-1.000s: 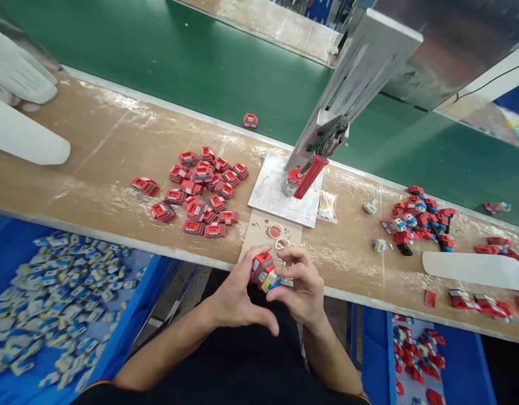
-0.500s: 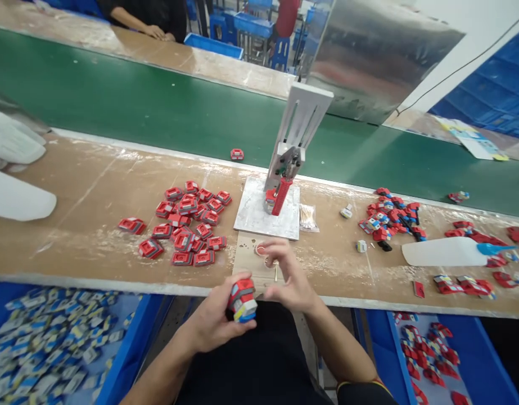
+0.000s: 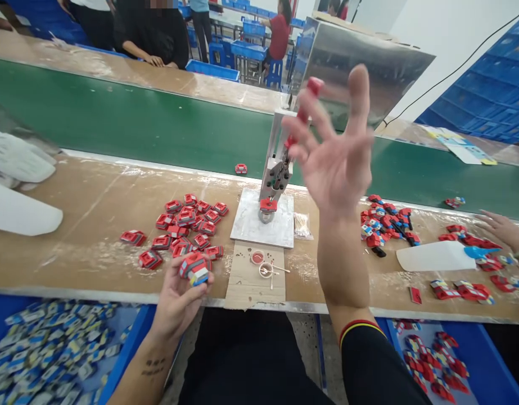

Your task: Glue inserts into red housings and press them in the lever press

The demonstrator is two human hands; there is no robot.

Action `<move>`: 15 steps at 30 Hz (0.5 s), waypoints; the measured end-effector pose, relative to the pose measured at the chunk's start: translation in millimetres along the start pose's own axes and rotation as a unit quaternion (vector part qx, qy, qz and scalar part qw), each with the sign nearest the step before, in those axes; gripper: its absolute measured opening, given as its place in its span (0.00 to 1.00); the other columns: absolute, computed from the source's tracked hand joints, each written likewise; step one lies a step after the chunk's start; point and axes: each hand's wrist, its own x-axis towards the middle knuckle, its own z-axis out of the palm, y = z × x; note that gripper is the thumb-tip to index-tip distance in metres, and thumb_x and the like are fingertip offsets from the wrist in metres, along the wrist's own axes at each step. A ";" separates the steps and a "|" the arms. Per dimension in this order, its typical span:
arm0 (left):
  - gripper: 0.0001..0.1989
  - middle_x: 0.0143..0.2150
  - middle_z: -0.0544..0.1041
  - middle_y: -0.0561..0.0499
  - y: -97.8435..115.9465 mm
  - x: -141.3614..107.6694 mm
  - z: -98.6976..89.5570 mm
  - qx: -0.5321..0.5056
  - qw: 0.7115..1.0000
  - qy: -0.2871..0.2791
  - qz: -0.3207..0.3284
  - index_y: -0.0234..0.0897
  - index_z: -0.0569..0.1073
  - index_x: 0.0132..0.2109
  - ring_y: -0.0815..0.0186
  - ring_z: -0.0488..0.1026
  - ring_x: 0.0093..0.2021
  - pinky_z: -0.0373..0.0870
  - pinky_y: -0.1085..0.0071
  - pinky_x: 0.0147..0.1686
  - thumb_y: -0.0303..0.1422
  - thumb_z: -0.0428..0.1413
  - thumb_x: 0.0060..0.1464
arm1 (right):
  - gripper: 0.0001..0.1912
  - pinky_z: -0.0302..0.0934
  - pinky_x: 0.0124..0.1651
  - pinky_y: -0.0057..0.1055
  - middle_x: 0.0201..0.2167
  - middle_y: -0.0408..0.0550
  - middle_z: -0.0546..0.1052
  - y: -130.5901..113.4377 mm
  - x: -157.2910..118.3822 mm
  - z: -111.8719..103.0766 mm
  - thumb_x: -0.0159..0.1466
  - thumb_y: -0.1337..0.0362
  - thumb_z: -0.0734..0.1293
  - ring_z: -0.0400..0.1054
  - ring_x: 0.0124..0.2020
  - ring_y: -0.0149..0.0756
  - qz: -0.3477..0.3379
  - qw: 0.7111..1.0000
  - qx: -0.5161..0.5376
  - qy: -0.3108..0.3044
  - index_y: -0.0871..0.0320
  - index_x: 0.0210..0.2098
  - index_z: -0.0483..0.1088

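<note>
My left hand (image 3: 177, 298) grips a red, white, blue and yellow plastic toy part (image 3: 195, 269) at the front of the bench, beside a heap of red and grey parts (image 3: 185, 216). Raised in front of the metal toggle press (image 3: 279, 174), my right hand (image 3: 337, 152) is blurred, its fingers spread beside the press's red lever handle (image 3: 302, 115). The handle stands up, partly covered by those fingers. A red part (image 3: 268, 205) sits on the round holder of the press. Whether my right fingers touch the lever is unclear.
A cardboard sheet (image 3: 238, 281) bears two small cups and cotton swabs. Red-blue toy parts (image 3: 386, 222) and a white squeeze bottle (image 3: 432, 256) lie right. Blue bins (image 3: 135, 332) flank my lap. Another person's hand (image 3: 501, 228) reaches in right. Behind runs a green belt (image 3: 136, 115).
My right hand rose from the cardboard to the press, and the lever handle swung from down to up. My left hand moved left with the toy part. Another person's hand appeared at right.
</note>
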 end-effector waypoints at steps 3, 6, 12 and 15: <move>0.30 0.49 0.86 0.49 -0.1 0.5 5.5 -0.009 0.999 0.033 0.018 0.48 0.79 0.50 0.67 0.84 0.35 0.82 0.74 0.36 0.30 0.80 0.41 | 0.27 0.75 0.53 0.43 0.56 0.47 0.78 24.2 -7.8 2.5 0.73 0.37 0.64 0.79 0.56 0.42 0.019 0.991 -0.082 0.109 0.42 0.64 0.67; 0.29 0.48 0.87 0.48 0.9 2.0 2.0 0.011 0.998 0.054 0.007 0.46 0.80 0.51 0.64 0.86 0.39 0.85 0.70 0.42 0.32 0.80 0.42 | 0.20 0.73 0.55 0.47 0.47 0.52 0.80 67.8 -65.1 12.5 0.69 0.42 0.68 0.76 0.50 0.44 0.222 0.952 -0.190 0.092 0.51 0.48 0.75; 0.26 0.37 0.87 0.47 12.9 33.9 19.5 0.049 0.998 -0.004 -0.038 0.40 0.85 0.49 0.63 0.84 0.32 0.82 0.73 0.33 0.45 0.79 0.45 | 0.26 0.74 0.48 0.42 0.46 0.54 0.85 126.9 -124.5 36.8 0.56 0.47 0.77 0.79 0.46 0.46 0.342 0.925 -0.167 -0.014 0.56 0.48 0.76; 0.28 0.38 0.87 0.47 20.0 44.6 22.8 0.069 0.997 0.019 -0.041 0.40 0.87 0.47 0.64 0.84 0.31 0.80 0.75 0.29 0.46 0.81 0.40 | 0.24 0.75 0.48 0.40 0.42 0.50 0.86 124.4 -117.9 6.7 0.58 0.48 0.77 0.81 0.44 0.43 0.365 0.915 -0.162 -0.059 0.55 0.47 0.75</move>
